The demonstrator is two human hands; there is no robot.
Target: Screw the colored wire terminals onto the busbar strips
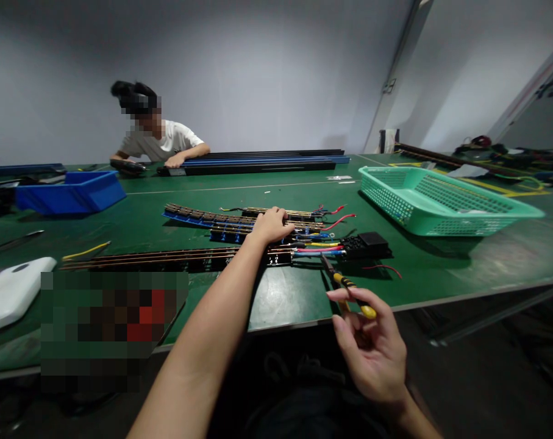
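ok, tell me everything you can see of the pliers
The pliers have dark, metallic-looking jaws and yellow handles with black bands on the grips. They sit loosely in the right hand, which hides part of the handles. They slant over the near side of the green table, tips pointing away from the wearer and leftward, by the coloured wires. Can't tell whether the tips touch a wire or how far the jaws are open.

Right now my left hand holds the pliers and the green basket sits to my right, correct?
Not quite: the head view shows your right hand, not your left hand, holding the pliers. The green basket does sit to your right.
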